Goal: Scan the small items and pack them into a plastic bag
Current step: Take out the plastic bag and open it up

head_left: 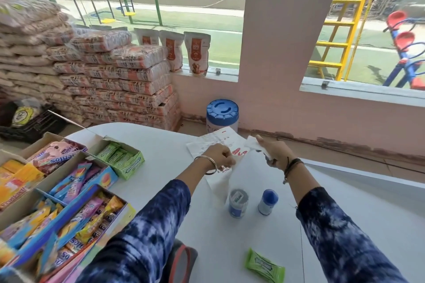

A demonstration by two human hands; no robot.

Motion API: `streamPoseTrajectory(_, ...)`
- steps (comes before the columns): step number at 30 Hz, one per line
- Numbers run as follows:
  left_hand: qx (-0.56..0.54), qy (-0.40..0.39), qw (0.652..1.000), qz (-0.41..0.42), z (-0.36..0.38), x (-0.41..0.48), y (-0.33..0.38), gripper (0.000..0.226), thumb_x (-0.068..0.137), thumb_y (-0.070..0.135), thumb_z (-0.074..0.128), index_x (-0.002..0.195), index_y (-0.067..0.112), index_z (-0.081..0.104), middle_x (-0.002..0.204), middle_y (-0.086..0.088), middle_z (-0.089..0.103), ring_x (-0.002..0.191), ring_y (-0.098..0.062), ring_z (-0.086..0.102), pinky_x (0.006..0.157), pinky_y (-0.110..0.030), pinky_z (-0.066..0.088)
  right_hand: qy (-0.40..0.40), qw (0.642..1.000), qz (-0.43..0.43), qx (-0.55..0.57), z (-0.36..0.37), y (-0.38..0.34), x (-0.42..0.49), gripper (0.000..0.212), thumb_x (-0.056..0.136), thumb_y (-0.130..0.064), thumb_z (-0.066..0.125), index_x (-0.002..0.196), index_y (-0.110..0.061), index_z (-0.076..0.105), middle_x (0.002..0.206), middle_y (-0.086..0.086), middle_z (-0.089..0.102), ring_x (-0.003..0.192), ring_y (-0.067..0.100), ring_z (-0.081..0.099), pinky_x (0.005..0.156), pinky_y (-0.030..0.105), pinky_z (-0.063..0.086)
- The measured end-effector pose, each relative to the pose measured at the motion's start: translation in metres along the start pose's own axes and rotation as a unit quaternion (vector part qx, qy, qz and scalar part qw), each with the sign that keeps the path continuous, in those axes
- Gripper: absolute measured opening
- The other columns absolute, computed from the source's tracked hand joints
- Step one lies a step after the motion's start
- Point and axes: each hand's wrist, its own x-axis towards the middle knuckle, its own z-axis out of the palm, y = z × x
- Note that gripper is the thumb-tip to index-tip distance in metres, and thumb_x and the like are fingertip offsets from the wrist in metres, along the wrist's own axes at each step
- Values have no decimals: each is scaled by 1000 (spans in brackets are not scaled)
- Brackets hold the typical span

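Note:
A white plastic bag (218, 181) with red print hangs above the white table (161, 145), held by both hands. My left hand (219, 156) pinches its left edge and my right hand (274, 153) grips its right edge, pulling the top apart. Below the bag stand two small items: a round tub (238, 203) with a blue label and a small bottle (268, 202) with a blue cap. A green gum pack (264, 267) lies at the table's near edge. A dark red-trimmed device (184, 262), partly hidden by my left sleeve, rests near the front.
Cardboard display boxes of sweets (57, 190) and a green gum box (119, 156) crowd the table's left side. Stacked sacks (115, 80) fill the back left. A blue-lidded container (222, 114) stands on the floor by the pink wall.

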Motion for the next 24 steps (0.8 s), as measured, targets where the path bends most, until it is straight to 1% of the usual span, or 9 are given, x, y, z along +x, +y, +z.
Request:
streamPoseTrajectory(3, -21, 21, 999, -13, -7, 4, -8, 26, 79, 19, 71, 62, 16, 52, 68, 0, 61, 67, -20, 61, 79, -44, 57, -74, 994, 18, 83, -12, 1, 3, 29, 86, -34, 64, 81, -6, 60, 58, 3, 51, 42, 9, 45, 36, 17, 38)
streamPoseTrajectory(6, -61, 17, 998, -8, -10, 6, -11, 31, 79, 18, 72, 60, 17, 48, 66, 0, 58, 68, -22, 61, 84, -48, 56, -144, 982, 29, 117, -20, -2, 1, 14, 93, -18, 53, 88, -7, 61, 67, 3, 66, 56, 11, 61, 46, 18, 53)
streamPoseTrajectory(9, -116, 13, 993, -6, -12, 6, -5, 30, 78, 14, 73, 62, 15, 48, 65, -2, 59, 62, -16, 60, 81, -42, 55, -129, 987, 39, 84, -20, -6, 0, 14, 91, -18, 57, 83, -7, 60, 72, 4, 59, 62, 11, 55, 50, 18, 48)
streamPoseTrajectory(13, -166, 11, 986, -1, -17, 5, -1, 30, 79, 14, 72, 61, 14, 48, 63, -3, 60, 55, -10, 58, 57, -20, 52, -79, 995, 39, 54, -21, -4, 7, 28, 78, -32, 72, 87, -9, 58, 77, 3, 59, 66, 13, 54, 56, 20, 39)
streamPoseTrajectory(17, -198, 41, 979, -10, -21, 5, -5, 33, 83, 16, 68, 58, 14, 46, 60, -2, 56, 38, 1, 50, 45, -13, 43, -94, 992, 45, 69, -23, 0, 9, 41, 71, -44, 73, 92, -12, 58, 77, 1, 62, 65, 11, 56, 59, 20, 43)
streamPoseTrajectory(20, -249, 51, 967, -25, -20, 7, -8, 28, 87, 12, 63, 62, 13, 50, 64, -6, 54, 53, -11, 50, 47, -18, 40, -104, 990, 46, 85, -24, 0, 8, 25, 86, -36, 63, 87, -12, 60, 64, -1, 65, 50, 7, 58, 45, 18, 47)
streamPoseTrajectory(21, -248, 47, 967, -29, -20, 7, -7, 24, 87, 11, 61, 65, 14, 52, 68, -5, 55, 59, -13, 51, 50, -20, 40, -107, 990, 40, 83, -24, 0, 8, 19, 89, -30, 60, 85, -12, 60, 64, -1, 64, 51, 7, 58, 44, 17, 46)
streamPoseTrajectory(23, -193, 36, 980, -26, -19, 6, 2, 8, 82, 9, 62, 79, 14, 58, 81, -4, 59, 73, -14, 53, 58, -21, 40, -107, 992, 22, 67, -21, -2, 7, 11, 91, -22, 57, 85, -12, 59, 75, 1, 61, 63, 9, 56, 50, 18, 46)
streamPoseTrajectory(24, -160, 34, 987, -6, -16, 6, 7, 13, 79, 9, 64, 91, 14, 60, 91, -4, 60, 81, -15, 54, 64, -21, 42, -109, 992, 16, 53, -17, -3, 6, 9, 90, -20, 58, 87, -11, 60, 80, 2, 60, 69, 11, 56, 56, 20, 47)
